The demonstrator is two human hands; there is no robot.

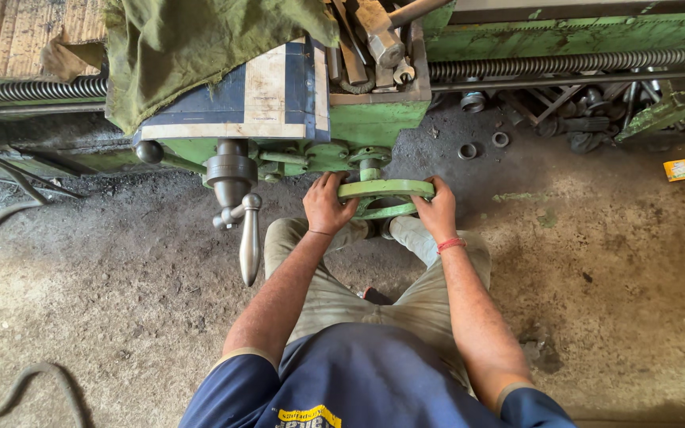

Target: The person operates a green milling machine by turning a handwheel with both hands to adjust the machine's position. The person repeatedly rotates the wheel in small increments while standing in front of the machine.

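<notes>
Both hands grip a green handwheel (pixel 384 190) on the front of a green lathe carriage (pixel 374 123), seen from above. The left hand (pixel 327 204) is closed over the wheel's left rim, fingers curled across the top. The right hand (pixel 438 210) is closed over the right rim in the same way; a red thread (pixel 451 244) circles that wrist. The wheel sits just below the carriage, between the person's knees, its rim tilted toward the camera. To the left of the left hand, a steel lever (pixel 250 236) with a tapered handle hangs down from a dark hub (pixel 231 170), close to the hand but apart from it. A green cloth (pixel 192 47) drapes over the machine's top, beside a blue and cream board (pixel 279 91). Above the wheel, a tray holds a hammer (pixel 382 32) and other tools. A long screw (pixel 572 62) runs along the bed to the right. Metal rings (pixel 483 146) lie on the dirty floor (pixel 620 261), and a small yellow box (pixel 678 170) lies well to the right. A hose (pixel 9 392) curves at lower left.
</notes>
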